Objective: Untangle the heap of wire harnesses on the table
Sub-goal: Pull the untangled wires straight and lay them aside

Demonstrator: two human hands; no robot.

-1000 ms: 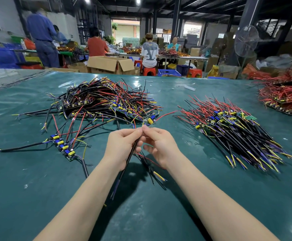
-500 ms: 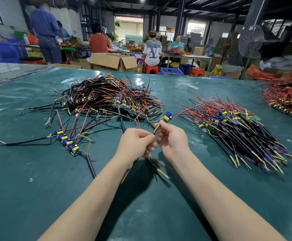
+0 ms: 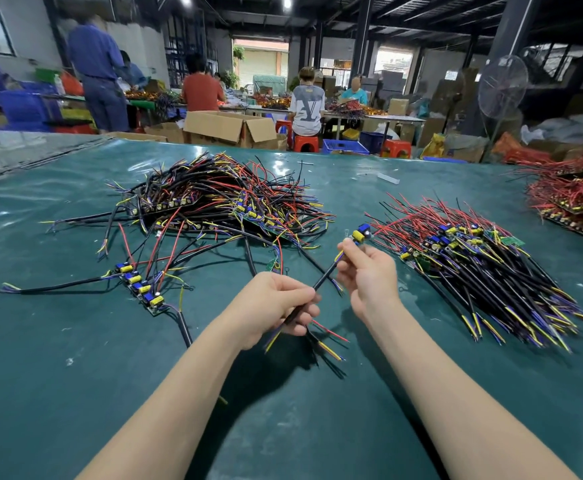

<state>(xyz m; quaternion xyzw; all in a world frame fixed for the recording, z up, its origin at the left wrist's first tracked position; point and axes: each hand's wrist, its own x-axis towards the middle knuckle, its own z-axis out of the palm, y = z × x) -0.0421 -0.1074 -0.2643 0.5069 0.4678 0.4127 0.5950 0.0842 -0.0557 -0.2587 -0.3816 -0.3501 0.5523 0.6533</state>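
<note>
Harness [image 3: 321,284]: now lifted clear of the heap [image 3: 220,202], freed.
Left hand [image 3: 276,308]: grip clamped on its tail.
Right hand [image 3: 369,271]: pinching the head.

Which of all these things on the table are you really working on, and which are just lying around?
Part of the job:
- the harness held in the left hand and right hand
- the tangled heap
- the sorted pile
- the strip of small boards

Just lying about:
- the red wire pile at the far right
- the cardboard box
- the fan
</note>
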